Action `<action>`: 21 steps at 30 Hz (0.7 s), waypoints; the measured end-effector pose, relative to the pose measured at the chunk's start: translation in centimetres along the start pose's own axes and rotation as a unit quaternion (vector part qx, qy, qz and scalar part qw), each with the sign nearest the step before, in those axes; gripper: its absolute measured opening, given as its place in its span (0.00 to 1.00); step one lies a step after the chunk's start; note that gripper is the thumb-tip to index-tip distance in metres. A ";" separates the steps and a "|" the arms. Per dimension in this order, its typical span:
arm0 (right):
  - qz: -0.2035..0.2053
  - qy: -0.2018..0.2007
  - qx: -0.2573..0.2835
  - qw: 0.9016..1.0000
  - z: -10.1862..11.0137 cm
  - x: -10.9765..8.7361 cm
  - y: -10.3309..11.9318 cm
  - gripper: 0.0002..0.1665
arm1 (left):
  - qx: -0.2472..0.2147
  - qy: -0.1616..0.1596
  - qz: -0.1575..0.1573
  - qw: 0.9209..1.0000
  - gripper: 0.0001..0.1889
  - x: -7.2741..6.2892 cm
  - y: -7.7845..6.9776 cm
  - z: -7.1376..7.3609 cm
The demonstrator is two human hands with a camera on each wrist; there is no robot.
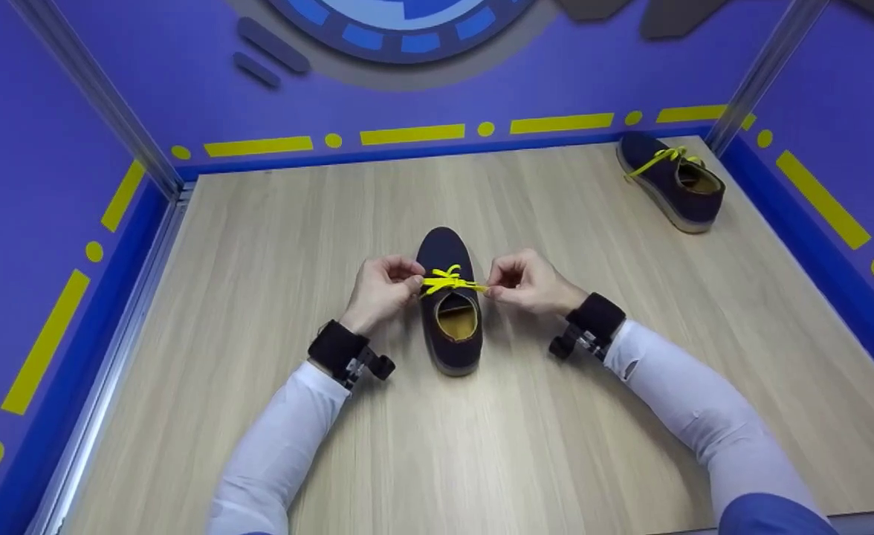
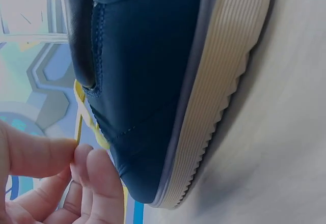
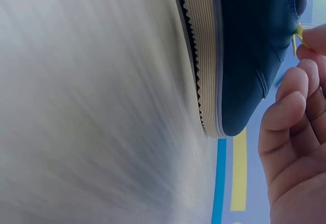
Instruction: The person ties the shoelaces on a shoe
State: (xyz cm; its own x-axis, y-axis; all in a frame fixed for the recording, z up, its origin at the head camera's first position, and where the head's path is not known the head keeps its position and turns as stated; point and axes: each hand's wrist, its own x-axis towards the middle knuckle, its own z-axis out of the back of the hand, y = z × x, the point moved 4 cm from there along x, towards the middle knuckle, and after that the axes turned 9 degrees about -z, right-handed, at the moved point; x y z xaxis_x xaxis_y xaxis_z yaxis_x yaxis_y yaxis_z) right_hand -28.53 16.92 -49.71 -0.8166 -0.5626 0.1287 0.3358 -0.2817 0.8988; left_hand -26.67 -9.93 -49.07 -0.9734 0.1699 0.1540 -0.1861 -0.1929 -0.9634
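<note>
Shoe (image 1: 450,304) between left hand (image 1: 383,292), right hand (image 1: 531,284); contact unclear.

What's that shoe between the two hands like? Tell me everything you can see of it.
The shoe is dark and low-cut, bluish in the wrist views, with a smooth, stitched, leather-like upper. Its pale sole is ribbed, with a toothed lower edge; the insole looks tan. It stands upright on the wooden-looking table, toe pointing forward. Yellow laces gather across its front, pinched on either side by the left hand and right hand.
</note>
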 end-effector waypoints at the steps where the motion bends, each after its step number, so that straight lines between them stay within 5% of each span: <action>1: 0.001 0.003 0.001 1.000 0.0 -0.1 0.0 0.04 | 0.007 -0.001 -0.003 1.000 0.06 0.0 0.0 0.1; 16: 0.016 0.019 -0.017 1.000 0.3 -0.4 0.5 0.03 | 0.042 -0.012 -0.026 0.999 0.06 -0.4 0.0 0.7; 21: -0.034 -0.026 0.005 0.999 0.8 0.9 0.7 0.08 | 0.021 0.006 -0.029 0.999 0.09 -0.3 -0.3 0.5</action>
State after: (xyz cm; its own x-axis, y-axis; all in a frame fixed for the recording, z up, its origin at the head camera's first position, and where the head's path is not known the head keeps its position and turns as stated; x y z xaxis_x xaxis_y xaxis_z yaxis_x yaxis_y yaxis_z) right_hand -29.34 16.83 -48.65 -0.8608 -0.5013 0.0878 0.2738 -0.3107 0.9102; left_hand -26.39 -10.39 -48.69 -0.9591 0.1938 0.2062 -0.2478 -0.2232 -0.9428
